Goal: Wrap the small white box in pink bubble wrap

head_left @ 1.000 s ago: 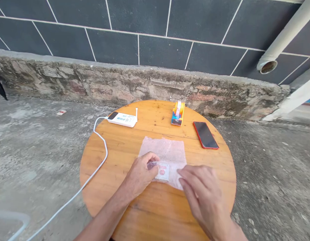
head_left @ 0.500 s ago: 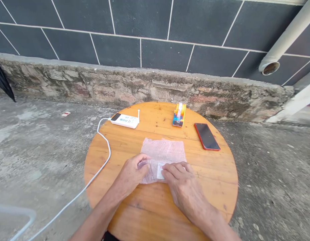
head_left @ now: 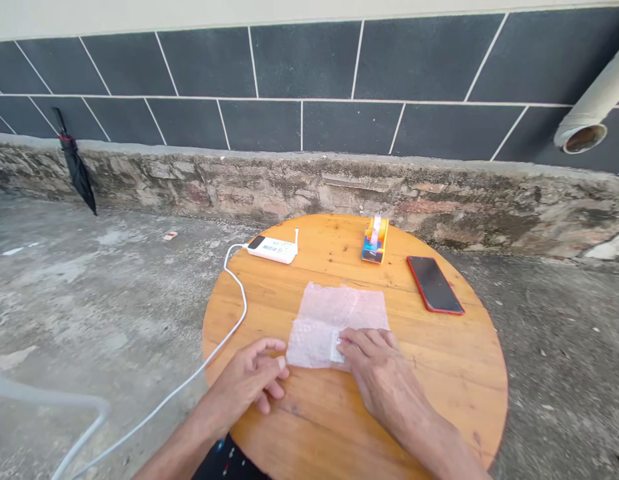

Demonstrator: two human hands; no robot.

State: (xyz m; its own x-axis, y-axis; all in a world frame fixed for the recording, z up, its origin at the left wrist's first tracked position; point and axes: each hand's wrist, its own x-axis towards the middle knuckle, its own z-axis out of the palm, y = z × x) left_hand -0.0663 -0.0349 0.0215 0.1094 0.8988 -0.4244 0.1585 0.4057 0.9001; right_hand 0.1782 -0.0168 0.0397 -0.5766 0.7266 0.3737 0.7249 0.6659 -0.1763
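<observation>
Near the close side of the round wooden bench [head_left: 299,427], the right hand [head_left: 384,377] has its fingers pressed together on a white packet [head_left: 335,347] at the bubble wrap's [head_left: 344,305] near edge, apparently pinning both. Left hand [head_left: 242,380] fingers are loosely spread, just off the wrap; beyond, tape dispenser [head_left: 381,241] and red-cased smartphone [head_left: 435,285] seem placed to leave working room.

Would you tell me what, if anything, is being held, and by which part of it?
The right hand covers the white item's right side; whether it grips or only presses cannot be told. The left hand holds nothing.
</observation>
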